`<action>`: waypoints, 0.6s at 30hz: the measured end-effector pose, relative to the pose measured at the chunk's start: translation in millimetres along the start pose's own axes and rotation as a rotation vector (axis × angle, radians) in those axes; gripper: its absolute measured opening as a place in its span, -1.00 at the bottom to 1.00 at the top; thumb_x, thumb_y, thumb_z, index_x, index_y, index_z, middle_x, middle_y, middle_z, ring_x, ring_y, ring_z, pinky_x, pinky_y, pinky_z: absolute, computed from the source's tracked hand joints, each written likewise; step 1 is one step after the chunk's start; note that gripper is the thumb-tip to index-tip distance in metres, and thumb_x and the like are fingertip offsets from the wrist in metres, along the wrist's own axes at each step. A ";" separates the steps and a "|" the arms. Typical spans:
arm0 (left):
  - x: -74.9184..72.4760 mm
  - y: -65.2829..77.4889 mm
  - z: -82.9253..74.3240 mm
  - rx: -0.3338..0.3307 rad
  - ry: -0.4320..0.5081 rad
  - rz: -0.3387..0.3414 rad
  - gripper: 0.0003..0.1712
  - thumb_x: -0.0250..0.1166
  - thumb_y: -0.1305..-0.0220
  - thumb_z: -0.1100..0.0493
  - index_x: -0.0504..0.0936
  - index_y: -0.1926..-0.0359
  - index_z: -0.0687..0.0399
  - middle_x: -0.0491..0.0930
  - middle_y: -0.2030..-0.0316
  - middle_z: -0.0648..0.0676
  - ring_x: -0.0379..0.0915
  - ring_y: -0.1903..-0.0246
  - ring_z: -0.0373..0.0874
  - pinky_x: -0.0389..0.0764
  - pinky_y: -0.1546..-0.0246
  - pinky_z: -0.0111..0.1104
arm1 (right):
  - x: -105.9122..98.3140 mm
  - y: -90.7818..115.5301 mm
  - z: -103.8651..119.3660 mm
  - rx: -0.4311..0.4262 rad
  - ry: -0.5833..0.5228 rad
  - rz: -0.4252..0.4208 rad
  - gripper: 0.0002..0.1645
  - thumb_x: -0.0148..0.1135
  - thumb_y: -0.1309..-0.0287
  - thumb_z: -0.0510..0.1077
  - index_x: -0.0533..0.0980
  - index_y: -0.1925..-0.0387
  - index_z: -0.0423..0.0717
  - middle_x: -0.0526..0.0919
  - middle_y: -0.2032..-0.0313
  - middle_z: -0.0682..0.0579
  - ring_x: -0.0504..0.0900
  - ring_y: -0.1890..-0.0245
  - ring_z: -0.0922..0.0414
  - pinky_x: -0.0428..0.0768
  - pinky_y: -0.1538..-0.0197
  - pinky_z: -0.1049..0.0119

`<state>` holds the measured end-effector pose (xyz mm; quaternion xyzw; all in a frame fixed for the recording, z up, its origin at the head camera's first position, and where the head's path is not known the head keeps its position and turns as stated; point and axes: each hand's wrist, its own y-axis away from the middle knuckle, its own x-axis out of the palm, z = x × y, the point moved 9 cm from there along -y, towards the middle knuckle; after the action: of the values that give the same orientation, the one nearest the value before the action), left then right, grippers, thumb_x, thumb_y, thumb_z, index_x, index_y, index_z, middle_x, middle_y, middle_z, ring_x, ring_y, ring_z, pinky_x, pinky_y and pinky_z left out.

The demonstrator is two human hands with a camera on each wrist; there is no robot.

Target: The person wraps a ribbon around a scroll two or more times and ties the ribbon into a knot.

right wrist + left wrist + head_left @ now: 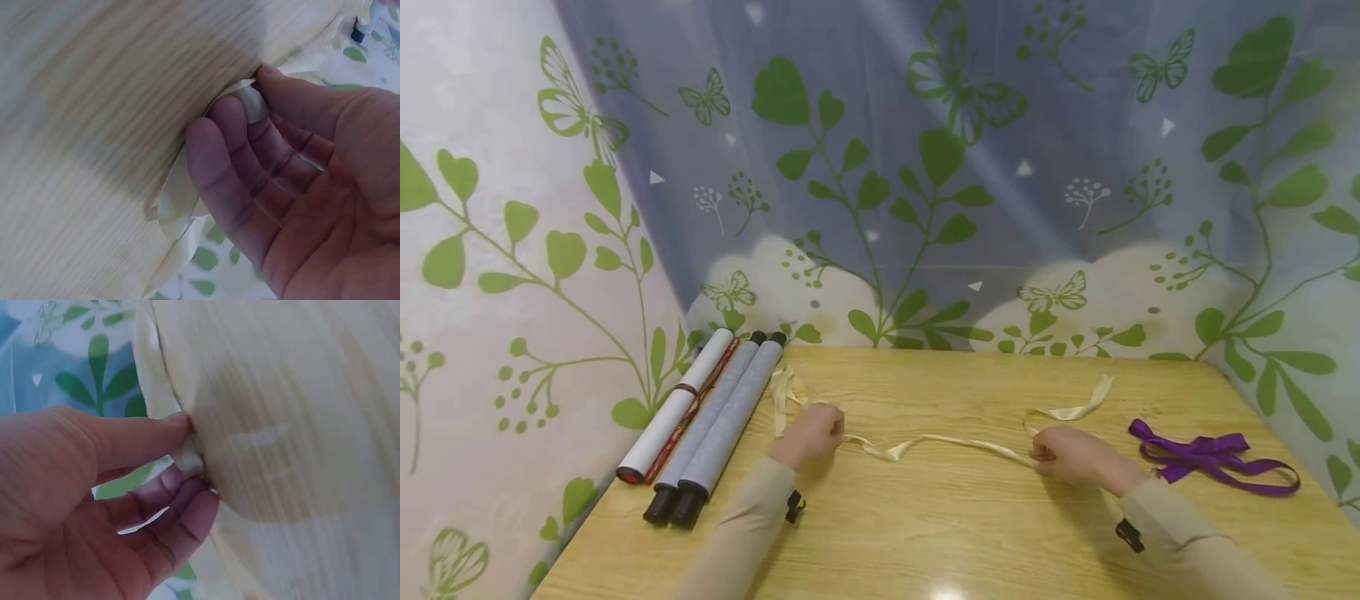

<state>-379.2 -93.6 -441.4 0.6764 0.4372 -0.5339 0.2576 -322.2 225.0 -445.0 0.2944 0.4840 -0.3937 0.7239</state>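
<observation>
A cream ribbon [955,440] runs slightly twisted across the wooden table between the two hands. The left hand [811,435] pinches it near the scrolls; in the left wrist view the ribbon [189,459] sits between thumb and fingertips. Beyond that hand, the ribbon's loose part lies gathered beside the scrolls. On the other side, the right hand [1071,456] pinches the ribbon, and its free end curls up behind that hand. The right wrist view shows the ribbon [250,103] folded between thumb and fingers.
At the table's left lie a white rolled scroll [677,400] with a red-brown cord along it and two grey-blue rolled scrolls [733,412] with dark ends. A purple ribbon [1206,454] lies tangled at the right. A leaf-patterned curtain [880,250] hangs behind the table [910,533].
</observation>
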 end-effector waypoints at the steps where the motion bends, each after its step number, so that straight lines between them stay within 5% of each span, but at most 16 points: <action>1: -1.8 2.5 6.2 -0.019 0.004 0.003 -0.71 0.33 -0.08 0.44 0.46 0.65 0.12 0.42 0.60 -0.01 0.29 0.52 -0.16 0.40 0.43 -0.31 | -1.1 3.3 -3.3 -0.001 0.002 0.004 -0.72 0.33 -0.16 -0.23 0.42 0.57 -0.04 0.35 0.60 0.19 0.23 0.57 0.30 0.29 0.44 0.38; 8: -5.4 16.5 33.6 -0.122 0.071 0.079 -0.76 0.30 -0.05 0.45 0.52 0.61 0.11 0.44 0.55 -0.02 0.30 0.52 -0.19 0.38 0.47 -0.36 | -6.6 16.2 -17.1 0.003 0.003 0.023 -0.81 0.35 -0.15 -0.20 0.49 0.50 0.01 0.46 0.57 0.22 0.29 0.57 0.34 0.33 0.44 0.39; 14: -5.2 20.2 24.0 -0.139 0.037 0.118 -0.84 0.28 0.02 0.46 0.56 0.47 0.13 0.53 0.43 0.05 0.38 0.40 -0.12 0.46 0.33 -0.27 | -10.2 14.2 -18.1 0.020 -0.032 0.045 -0.84 0.33 -0.18 -0.15 0.52 0.47 0.01 0.50 0.53 0.22 0.36 0.54 0.34 0.37 0.43 0.38; 18: 0.3 18.8 10.3 -0.124 0.019 0.142 -0.73 0.36 0.01 0.40 0.60 0.22 0.17 0.58 0.18 0.19 0.49 0.19 0.00 0.55 0.11 -0.11 | -21.2 4.8 -20.0 0.083 -0.022 -0.053 -0.90 0.29 -0.23 -0.12 0.61 0.25 -0.05 0.63 0.37 0.09 0.56 0.40 0.21 0.53 0.35 0.25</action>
<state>-368.0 -111.1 -447.0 0.6935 0.4227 -0.4796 0.3323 -332.2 249.7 -432.2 0.3066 0.4670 -0.4358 0.7057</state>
